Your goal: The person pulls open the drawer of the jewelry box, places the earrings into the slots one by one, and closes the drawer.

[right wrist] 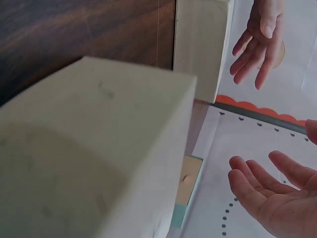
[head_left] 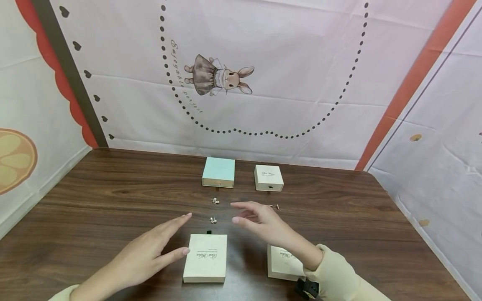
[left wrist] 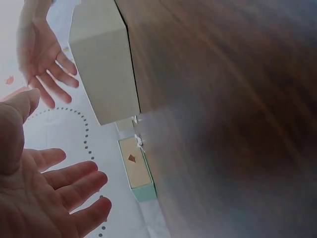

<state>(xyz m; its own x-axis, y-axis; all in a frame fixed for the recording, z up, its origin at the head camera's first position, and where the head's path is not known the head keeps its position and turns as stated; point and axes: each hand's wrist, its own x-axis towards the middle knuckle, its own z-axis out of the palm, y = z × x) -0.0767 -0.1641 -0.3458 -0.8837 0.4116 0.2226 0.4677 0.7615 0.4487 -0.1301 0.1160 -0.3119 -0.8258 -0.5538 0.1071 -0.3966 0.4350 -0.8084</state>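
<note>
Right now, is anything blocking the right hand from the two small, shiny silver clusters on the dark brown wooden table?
Nothing visible: only dark brown wooden table shows between the right hand and the two small, shiny silver clusters. The near-left cream rectangular box lies outside that path.

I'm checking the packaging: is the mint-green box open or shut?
Shut: the mint-green box has its tan drawer front sitting flush within its edges.

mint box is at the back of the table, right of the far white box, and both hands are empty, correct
Not quite: in the head view, the mint box is left of the far white box. It is at the back of the table, and the left hand and right hand are empty.
</note>
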